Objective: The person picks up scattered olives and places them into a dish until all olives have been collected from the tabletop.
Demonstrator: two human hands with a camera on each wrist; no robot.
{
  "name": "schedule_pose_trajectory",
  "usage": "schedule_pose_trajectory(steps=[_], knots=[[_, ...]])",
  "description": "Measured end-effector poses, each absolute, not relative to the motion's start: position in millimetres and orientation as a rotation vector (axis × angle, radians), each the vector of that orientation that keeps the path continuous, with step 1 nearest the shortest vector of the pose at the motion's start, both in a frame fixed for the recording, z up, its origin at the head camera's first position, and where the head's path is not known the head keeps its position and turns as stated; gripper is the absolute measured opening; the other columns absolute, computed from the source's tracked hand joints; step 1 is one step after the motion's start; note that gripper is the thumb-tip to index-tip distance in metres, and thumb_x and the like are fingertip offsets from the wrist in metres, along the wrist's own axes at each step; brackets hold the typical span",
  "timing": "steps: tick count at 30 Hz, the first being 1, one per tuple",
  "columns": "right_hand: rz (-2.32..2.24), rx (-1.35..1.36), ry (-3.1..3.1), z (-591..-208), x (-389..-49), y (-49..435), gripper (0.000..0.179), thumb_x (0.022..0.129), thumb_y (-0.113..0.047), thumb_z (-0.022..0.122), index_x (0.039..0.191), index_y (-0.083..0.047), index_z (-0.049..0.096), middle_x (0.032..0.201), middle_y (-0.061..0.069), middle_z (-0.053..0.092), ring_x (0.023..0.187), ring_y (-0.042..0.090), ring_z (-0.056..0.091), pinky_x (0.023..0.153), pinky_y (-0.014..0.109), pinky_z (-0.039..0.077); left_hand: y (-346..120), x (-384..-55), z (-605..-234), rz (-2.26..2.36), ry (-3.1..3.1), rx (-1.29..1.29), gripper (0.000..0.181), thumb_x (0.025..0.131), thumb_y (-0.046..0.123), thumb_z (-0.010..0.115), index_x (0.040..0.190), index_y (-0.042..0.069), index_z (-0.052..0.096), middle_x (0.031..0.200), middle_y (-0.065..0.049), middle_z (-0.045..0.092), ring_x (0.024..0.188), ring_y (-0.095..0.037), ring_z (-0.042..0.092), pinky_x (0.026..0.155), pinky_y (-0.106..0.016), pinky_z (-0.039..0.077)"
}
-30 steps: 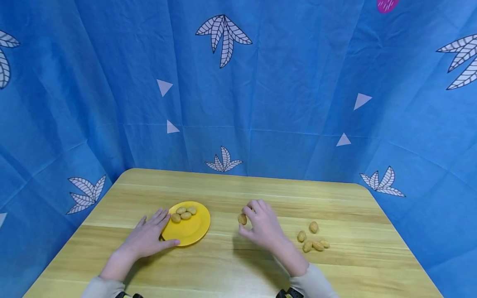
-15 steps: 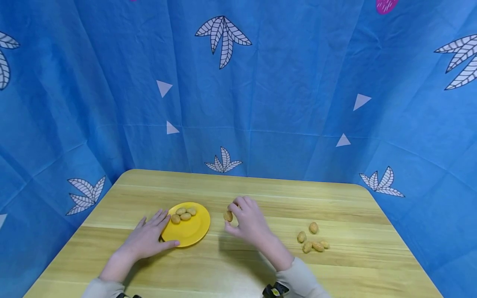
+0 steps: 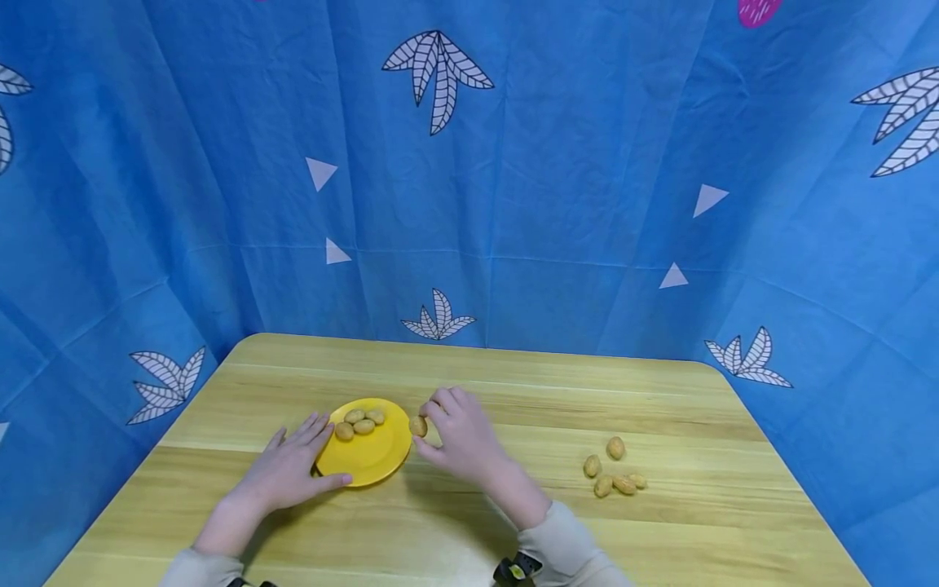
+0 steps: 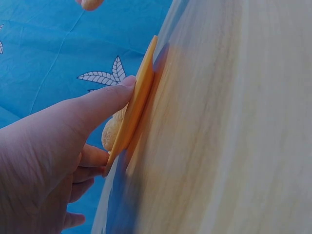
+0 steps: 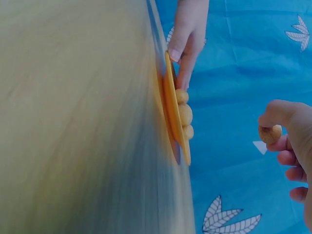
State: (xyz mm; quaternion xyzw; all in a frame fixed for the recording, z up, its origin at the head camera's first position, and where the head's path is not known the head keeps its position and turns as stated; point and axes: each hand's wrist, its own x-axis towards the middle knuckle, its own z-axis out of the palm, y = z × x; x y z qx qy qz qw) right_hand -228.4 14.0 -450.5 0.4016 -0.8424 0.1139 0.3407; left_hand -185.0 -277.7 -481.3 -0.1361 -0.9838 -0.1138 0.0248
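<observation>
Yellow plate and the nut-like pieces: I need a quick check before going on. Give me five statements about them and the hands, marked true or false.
1. The left hand touches the yellow plate. True.
2. The plate carries nothing. False: four nut-like pieces lie on it.
3. The right hand pinches one loose piece in its fingers. True.
4. That loose piece rests on the plate. False: the right wrist view shows it held up, clear of the plate and the table.
5. Five other pieces lie on the table, right of the plate. True.
</observation>
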Motion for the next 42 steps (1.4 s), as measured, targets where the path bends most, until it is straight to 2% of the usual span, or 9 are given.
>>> schedule_pose_trajectory(steps=[12, 33, 38, 42], knots=[[0.140, 1.070, -2.318, -456.5, -220.1, -13.8, 0.030, 0.087, -0.045, 0.068, 0.101, -0.018, 0.067, 0.100, -0.005, 0.059, 0.092, 0.012, 0.051, 0.080, 0.026, 0.045, -278.5, -186.5, -485.2, -0.330, -3.020, -0.411, 0.098, 0.081, 0.074, 0.056, 0.143, -0.001, 0.045, 0.154, -0.021, 0.037, 0.144, -0.041, 0.032, 0.112, -0.069, 0.023], [0.036, 1.146, -2.445, -466.1, -218.8, -59.3, 0.033, 0.089, -0.050, 0.065, 0.106, -0.022, 0.070, 0.100, -0.008, 0.058, 0.092, 0.010, 0.046, 0.077, 0.021, 0.041, -279.4, -183.9, -483.9, -0.334, -3.014, -0.432, 0.100, 0.080, 0.076, 0.055, 0.143, -0.001, 0.045, 0.154, -0.021, 0.038, 0.144, -0.041, 0.033, 0.111, -0.070, 0.024], [0.027, 1.150, -2.461, -466.0, -220.2, -69.2, 0.034, 0.089, -0.051, 0.065, 0.107, -0.022, 0.070, 0.102, -0.008, 0.058, 0.093, 0.010, 0.047, 0.076, 0.021, 0.040, -279.0, -184.0, -484.0, -0.350, -3.009, -0.432, 0.100, 0.080, 0.075, 0.056, 0.143, -0.002, 0.045, 0.154, -0.021, 0.038, 0.144, -0.041, 0.032, 0.111, -0.070, 0.025], [0.018, 1.137, -2.463, -465.8, -220.9, -75.8, 0.029, 0.089, -0.051, 0.066, 0.101, -0.024, 0.071, 0.097, -0.009, 0.057, 0.089, 0.009, 0.046, 0.074, 0.020, 0.038, -278.8, -184.6, -483.9, -0.353, -3.011, -0.432, 0.100, 0.080, 0.074, 0.057, 0.143, -0.002, 0.045, 0.154, -0.021, 0.038, 0.144, -0.041, 0.033, 0.110, -0.070, 0.025]])
